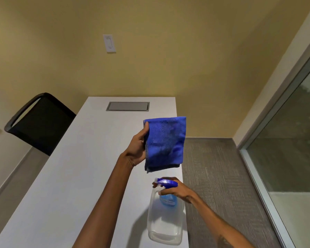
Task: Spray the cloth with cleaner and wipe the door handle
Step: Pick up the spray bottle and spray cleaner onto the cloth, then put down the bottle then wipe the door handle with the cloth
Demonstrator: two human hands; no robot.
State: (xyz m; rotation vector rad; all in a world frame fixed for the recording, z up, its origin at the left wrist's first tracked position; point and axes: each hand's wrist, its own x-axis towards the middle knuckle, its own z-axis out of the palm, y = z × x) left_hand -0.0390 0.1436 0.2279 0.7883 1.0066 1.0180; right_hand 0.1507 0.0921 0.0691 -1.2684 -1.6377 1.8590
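My left hand [137, 145] holds a folded blue cloth [166, 142] up in the air above the right part of the white table [75, 176]. The cloth hangs flat, facing me, pinched along its left edge. Below it stands a clear spray bottle [166, 219] with a blue trigger head [166, 182], near the table's right edge. My right hand [175, 191] is wrapped around the bottle's neck and trigger head, nozzle pointing left and up towards the cloth. No door handle is in view.
A black chair [39, 122] stands at the table's left side. A grey cable hatch [127, 106] is set in the far end of the table. A glass panel with a metal frame [276, 122] runs along the right, beside grey carpet [218, 176]. A light switch [109, 43] is on the yellow wall.
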